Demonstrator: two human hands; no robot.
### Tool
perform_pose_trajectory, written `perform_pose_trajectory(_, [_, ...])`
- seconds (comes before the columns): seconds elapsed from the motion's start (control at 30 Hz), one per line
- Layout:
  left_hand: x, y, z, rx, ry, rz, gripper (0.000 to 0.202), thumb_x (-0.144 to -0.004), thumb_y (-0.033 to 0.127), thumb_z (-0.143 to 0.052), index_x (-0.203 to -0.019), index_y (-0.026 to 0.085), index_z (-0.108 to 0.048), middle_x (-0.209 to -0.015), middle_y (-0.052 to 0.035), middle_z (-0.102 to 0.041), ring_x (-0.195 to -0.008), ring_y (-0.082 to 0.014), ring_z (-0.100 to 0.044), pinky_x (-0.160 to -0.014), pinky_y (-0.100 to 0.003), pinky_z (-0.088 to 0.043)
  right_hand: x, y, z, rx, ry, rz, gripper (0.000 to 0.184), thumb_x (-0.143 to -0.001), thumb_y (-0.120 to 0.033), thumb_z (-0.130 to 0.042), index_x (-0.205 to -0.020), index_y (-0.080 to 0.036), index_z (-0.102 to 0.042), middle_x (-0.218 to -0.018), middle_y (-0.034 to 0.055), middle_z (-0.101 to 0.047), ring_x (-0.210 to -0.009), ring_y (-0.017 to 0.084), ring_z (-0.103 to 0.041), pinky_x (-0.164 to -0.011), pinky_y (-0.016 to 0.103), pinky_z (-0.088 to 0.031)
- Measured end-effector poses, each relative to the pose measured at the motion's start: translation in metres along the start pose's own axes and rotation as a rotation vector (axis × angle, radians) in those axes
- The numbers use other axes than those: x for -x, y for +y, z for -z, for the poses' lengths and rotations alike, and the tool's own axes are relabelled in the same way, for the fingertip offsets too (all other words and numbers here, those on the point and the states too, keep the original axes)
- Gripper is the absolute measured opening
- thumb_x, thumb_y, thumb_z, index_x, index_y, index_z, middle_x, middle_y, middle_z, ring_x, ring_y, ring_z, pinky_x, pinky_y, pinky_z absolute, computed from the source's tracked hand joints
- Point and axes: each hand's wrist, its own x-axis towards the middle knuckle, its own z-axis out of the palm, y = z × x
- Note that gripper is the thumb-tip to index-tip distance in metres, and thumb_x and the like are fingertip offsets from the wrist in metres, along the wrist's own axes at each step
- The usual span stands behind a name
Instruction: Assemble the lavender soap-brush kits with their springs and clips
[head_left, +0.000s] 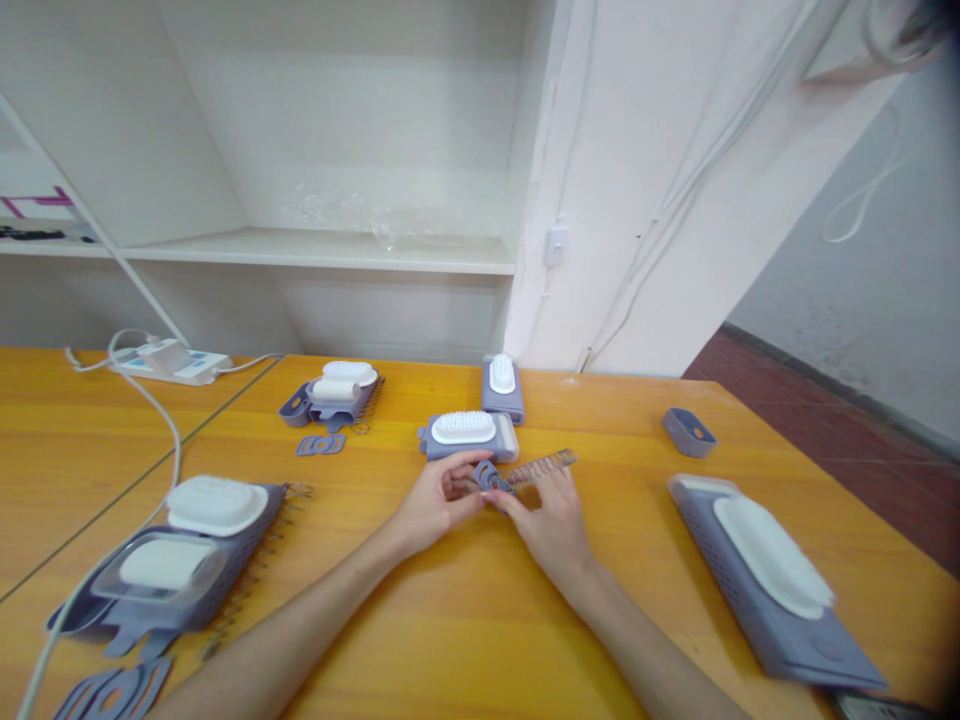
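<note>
In front of me, over the middle of the table, my left hand (442, 500) pinches a small grey-blue plastic piece with oval cut-outs (489, 475). My right hand (551, 520) is closed around a coppery wire coil (543, 466) that slants up to the right. The right thumb also meets the plastic piece, where the coil joins or touches it; which one I cannot tell. Just beyond my fingers lies a grey-blue holder with a white bristled brush (463, 428) on top. Fingers hide part of the plastic piece.
Behind stands another grey-blue unit (502, 388). Two opened units, one at back left (341, 390) and one at front left (187, 560), have coils beside them. A small grey-blue cup (689, 432) and a long unit (772, 580) are at right. A white cable (178, 450) crosses the left side.
</note>
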Motion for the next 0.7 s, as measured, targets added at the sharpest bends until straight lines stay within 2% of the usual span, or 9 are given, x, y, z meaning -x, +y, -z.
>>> perform_pose_trajectory(0.17, [-0.001, 0.000, -0.001, -0.003, 0.020, 0.002, 0.051, -0.074, 0.029, -0.070, -0.120, 0.015, -0.053, -0.092, -0.0076, -0.064, -0.081, -0.0156, -0.060, -0.077, -0.027, -0.045, 0.001, 0.001, -0.001, -0.009, 0.003, -0.010, 0.027, -0.075, -0.043, -0.068, -0.081, -0.018, -0.058, -0.078, 0.0047, -0.063, -0.078, 0.021, -0.056, -0.071, 0.033, -0.042])
perform_pose_trajectory(0.43, [-0.002, 0.000, -0.003, -0.029, 0.046, -0.005, 0.051, -0.074, 0.028, -0.070, -0.120, 0.014, -0.053, -0.097, -0.0101, -0.065, -0.086, -0.0174, -0.061, -0.080, -0.029, -0.045, 0.001, -0.001, -0.003, -0.046, -0.047, -0.050, 0.024, -0.073, -0.041, -0.070, -0.081, -0.020, -0.061, -0.080, 0.0052, -0.065, -0.080, 0.022, -0.057, -0.074, 0.034, -0.042])
perform_pose_trajectory(0.5, [-0.002, 0.002, -0.004, -0.027, 0.069, 0.007, 0.052, -0.073, 0.029, -0.070, -0.119, 0.013, -0.053, -0.099, -0.0110, -0.065, -0.087, -0.0183, -0.061, -0.080, -0.029, -0.045, -0.002, -0.002, 0.000, -0.068, -0.089, -0.051, 0.022, -0.075, -0.039, -0.069, -0.081, -0.020, -0.062, -0.081, 0.0050, -0.065, -0.080, 0.021, -0.058, -0.074, 0.034, -0.041])
perform_pose_trajectory(0.6, [-0.003, 0.004, -0.005, -0.013, 0.097, 0.018, 0.052, -0.074, 0.032, -0.069, -0.119, 0.012, -0.052, -0.097, -0.0112, -0.065, -0.083, -0.0179, -0.060, -0.072, -0.028, -0.047, -0.006, -0.004, 0.005, -0.112, -0.203, -0.007, 0.017, -0.079, -0.033, -0.066, -0.088, -0.020, -0.061, -0.085, 0.0041, -0.065, -0.083, 0.020, -0.057, -0.075, 0.034, -0.040])
perform_pose_trajectory(0.7, [-0.003, 0.004, -0.005, -0.020, 0.100, 0.016, 0.054, -0.074, 0.033, -0.068, -0.121, 0.013, -0.052, -0.096, -0.0111, -0.064, -0.079, -0.0170, -0.059, -0.066, -0.026, -0.046, -0.007, -0.004, 0.008, -0.121, -0.231, 0.024, 0.016, -0.080, -0.031, -0.065, -0.091, -0.020, -0.060, -0.085, 0.0030, -0.065, -0.082, 0.019, -0.056, -0.076, 0.033, -0.038])
